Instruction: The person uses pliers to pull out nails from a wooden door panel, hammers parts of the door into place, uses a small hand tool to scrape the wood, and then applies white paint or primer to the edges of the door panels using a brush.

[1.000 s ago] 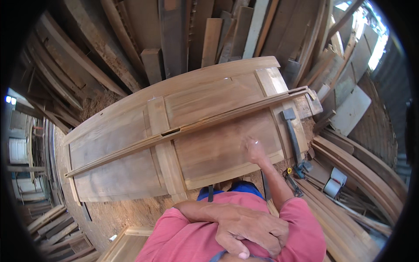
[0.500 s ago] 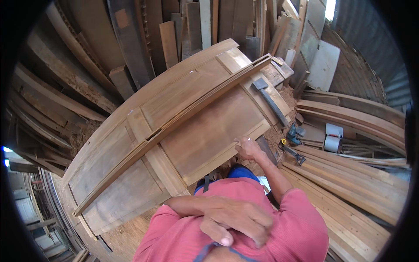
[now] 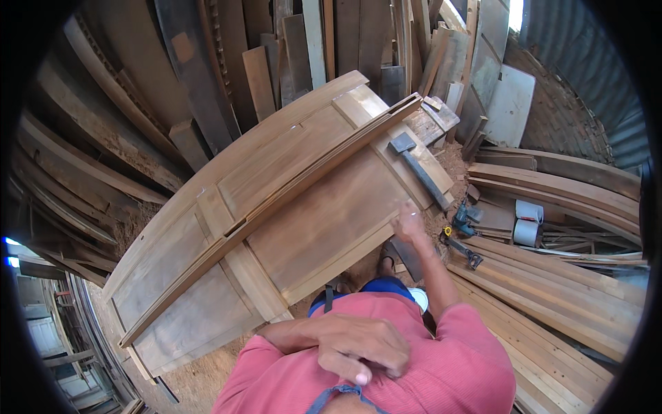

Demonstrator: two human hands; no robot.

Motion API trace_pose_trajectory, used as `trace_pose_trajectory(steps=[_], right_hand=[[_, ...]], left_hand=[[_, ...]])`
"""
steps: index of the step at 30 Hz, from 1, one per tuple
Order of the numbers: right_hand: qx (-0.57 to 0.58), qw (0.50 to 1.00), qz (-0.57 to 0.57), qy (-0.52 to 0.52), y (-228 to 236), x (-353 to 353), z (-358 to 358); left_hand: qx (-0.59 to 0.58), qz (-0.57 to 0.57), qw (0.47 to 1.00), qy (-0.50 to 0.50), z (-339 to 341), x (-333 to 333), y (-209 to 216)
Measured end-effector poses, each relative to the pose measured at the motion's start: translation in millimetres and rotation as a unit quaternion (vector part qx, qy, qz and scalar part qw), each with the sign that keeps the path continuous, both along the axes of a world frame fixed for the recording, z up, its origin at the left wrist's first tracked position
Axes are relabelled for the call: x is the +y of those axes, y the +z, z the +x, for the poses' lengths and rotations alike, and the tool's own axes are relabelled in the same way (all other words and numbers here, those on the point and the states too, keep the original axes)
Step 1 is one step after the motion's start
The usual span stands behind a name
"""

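Bordering the right hand's (image 3: 409, 225) curled fingers, the wooden panel (image 3: 324, 214) lies leftward; grip unclear.

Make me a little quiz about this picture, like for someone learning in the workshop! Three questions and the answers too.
1. True or false: a long wooden strip lies across the big wooden panel.

2. Pick one: what colour is the person's shirt?
A) green
B) pink
C) yellow

3. Fill in the blank with left or right: the hammer-shaped tool is nearer to the person's ____ hand.

Key:
1. True.
2. B, pink.
3. Right; the right hand is by the panel's near edge, close to the tool.
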State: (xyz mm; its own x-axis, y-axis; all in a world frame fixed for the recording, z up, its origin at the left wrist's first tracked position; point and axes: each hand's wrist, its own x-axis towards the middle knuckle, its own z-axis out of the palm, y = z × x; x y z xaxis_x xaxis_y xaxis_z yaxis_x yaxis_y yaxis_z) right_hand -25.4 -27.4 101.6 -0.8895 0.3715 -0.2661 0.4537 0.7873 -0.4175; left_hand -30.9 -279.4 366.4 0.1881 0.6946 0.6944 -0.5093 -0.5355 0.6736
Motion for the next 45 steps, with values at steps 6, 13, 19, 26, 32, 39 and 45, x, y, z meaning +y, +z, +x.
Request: trace_pose_trajectory(steps=[6, 13, 19, 26, 32, 39, 45], right_hand=[[-0.006, 0.983, 0.110, -0.146, -32.3, 116.9, -20.1], [-0.095, 0.986, 0.101, -0.092, -71.0, 167.6, -26.0], [-0.110, 0.967, -0.174, -0.148, -21.8, 213.9, -34.9], [-0.020, 0.981, -0.110, -0.156, -40.9, 288.1, -56.8], [-0.044, 0.982, -0.005, -0.182, -89.1, 363.7, -96.3], [-0.036, 0.984, -0.004, -0.173, -146.5, 371.7, -98.5], [-0.063, 0.982, -0.047, -0.174, -160.2, 364.2, -88.2]], left_hand=[[0.216, -0.291, 0.899, 0.247, -50.0, 44.9, -90.0], [0.511, -0.688, 0.331, 0.395, -91.9, 59.0, -287.7], [0.416, -0.823, 0.258, 0.288, -101.5, 95.7, -313.4], [0.386, -0.858, 0.247, 0.233, -114.2, 103.7, -316.7], [0.386, -0.867, 0.239, 0.205, -119.2, 113.2, -316.8], [0.380, -0.868, 0.246, 0.203, -117.5, 111.7, -320.8], [0.349, -0.869, 0.257, 0.241, -115.5, 102.9, -310.8]])
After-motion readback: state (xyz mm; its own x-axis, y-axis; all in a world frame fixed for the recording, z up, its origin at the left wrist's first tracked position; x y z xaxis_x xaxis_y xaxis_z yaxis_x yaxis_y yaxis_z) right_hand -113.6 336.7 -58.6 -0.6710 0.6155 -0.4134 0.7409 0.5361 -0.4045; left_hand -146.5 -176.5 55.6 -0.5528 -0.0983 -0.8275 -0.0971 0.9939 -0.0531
